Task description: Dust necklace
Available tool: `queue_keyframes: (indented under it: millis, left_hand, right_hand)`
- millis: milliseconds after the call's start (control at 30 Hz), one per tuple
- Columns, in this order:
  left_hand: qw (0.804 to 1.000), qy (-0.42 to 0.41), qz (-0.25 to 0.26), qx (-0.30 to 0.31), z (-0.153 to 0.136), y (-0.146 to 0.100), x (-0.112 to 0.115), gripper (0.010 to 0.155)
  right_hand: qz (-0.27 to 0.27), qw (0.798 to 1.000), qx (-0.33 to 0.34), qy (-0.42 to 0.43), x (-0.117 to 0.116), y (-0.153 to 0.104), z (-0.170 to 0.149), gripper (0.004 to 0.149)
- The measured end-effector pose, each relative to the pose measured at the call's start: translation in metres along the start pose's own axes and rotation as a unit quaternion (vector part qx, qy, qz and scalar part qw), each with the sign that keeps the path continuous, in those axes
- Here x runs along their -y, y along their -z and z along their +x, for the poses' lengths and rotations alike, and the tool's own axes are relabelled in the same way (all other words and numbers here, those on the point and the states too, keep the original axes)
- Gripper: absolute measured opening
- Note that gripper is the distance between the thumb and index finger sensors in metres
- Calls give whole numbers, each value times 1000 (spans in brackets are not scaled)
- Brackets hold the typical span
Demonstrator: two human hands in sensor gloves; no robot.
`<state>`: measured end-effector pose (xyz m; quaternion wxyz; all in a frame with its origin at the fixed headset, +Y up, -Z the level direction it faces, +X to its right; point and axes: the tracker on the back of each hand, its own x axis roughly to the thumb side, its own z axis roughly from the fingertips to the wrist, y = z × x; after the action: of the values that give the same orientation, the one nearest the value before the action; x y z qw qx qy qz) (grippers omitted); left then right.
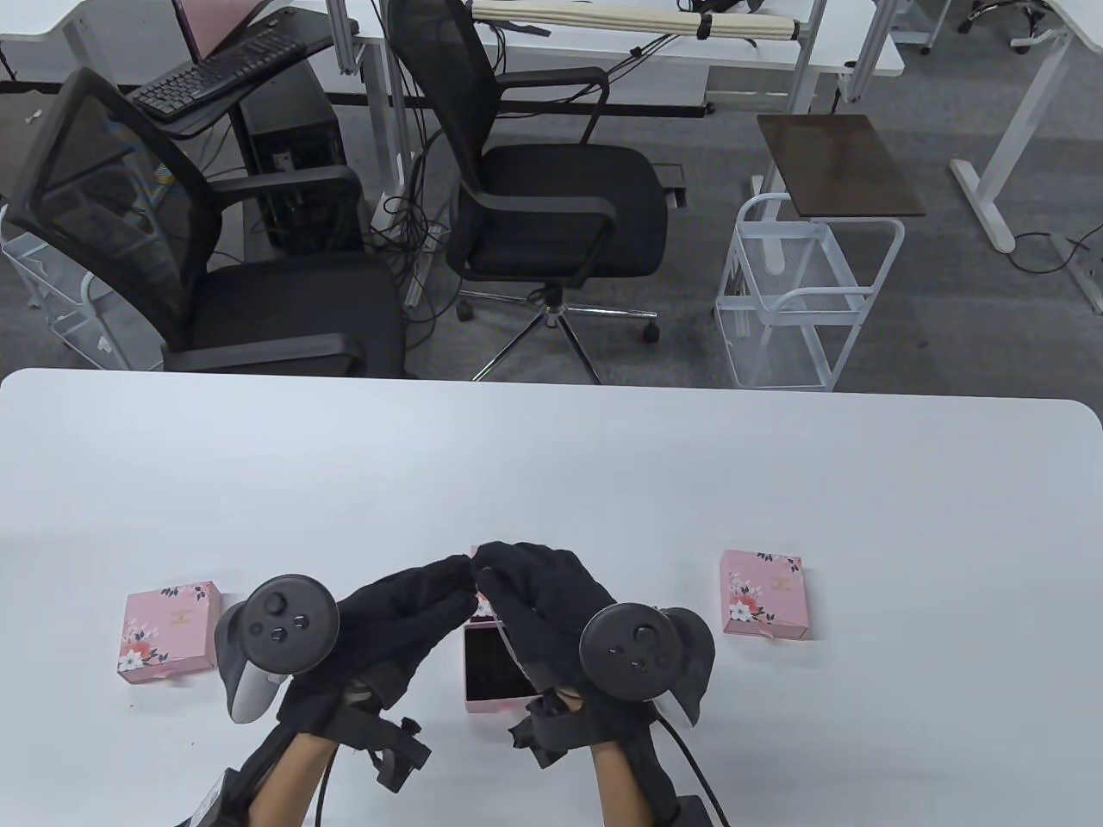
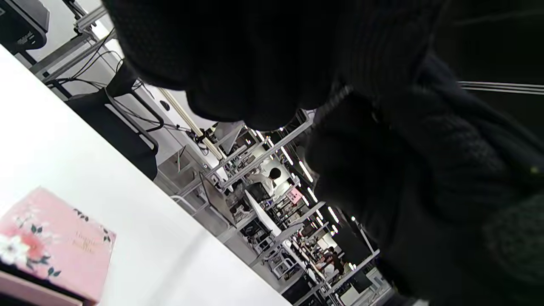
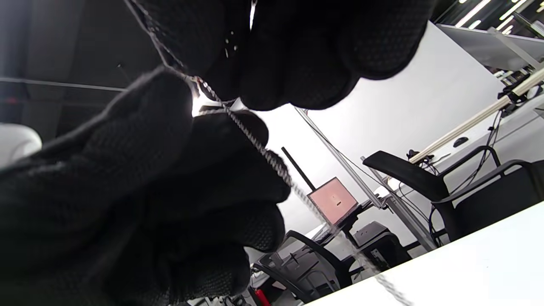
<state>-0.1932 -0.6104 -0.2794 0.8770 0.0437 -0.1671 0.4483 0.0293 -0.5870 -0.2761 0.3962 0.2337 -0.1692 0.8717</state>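
A thin silver chain necklace [image 3: 272, 163] hangs slanting from between the black-gloved fingertips toward the white table [image 1: 551, 465]. My left hand [image 1: 448, 575] and right hand [image 1: 493, 562] meet fingertip to fingertip above an open pink box [image 1: 493, 668] with a dark lining. Both pinch the chain where they meet. A short glinting piece of the chain [image 2: 335, 100] shows between the fingers in the left wrist view. The hands hide the chain in the table view.
A closed pink floral box [image 1: 168, 633] lies to the left of the hands and another [image 1: 763, 594] to the right. Beyond the table's far edge stand two black office chairs [image 1: 551, 215] and a white wire cart [image 1: 801, 293].
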Motion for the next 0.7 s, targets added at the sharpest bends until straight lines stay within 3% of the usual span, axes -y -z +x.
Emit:
queue_keyframes:
  millis: [133,233,433,567,700]
  left_hand:
    - [999,25,29,-1,-4,2,1,37]
    - [1000,14,-13,-7,-7,4,-2,38]
    - [988,-91,-128,-7,-16,11,2,40]
    - [974,-170,-150,-19,-24,13,5,40]
    - [966,-217,-138,-34,-30,13,6,40]
  right_hand:
    - [3,999,1,-35,-3,0,3,35]
    - [6,999,-6,-45,-5,1,-2,36]
    - [26,999,-41,-3,-11,4,-21,37]
    - [57,995,-66,46,-19,6,-35,37]
    - [83,991,-87,64,-26,7,-42,38]
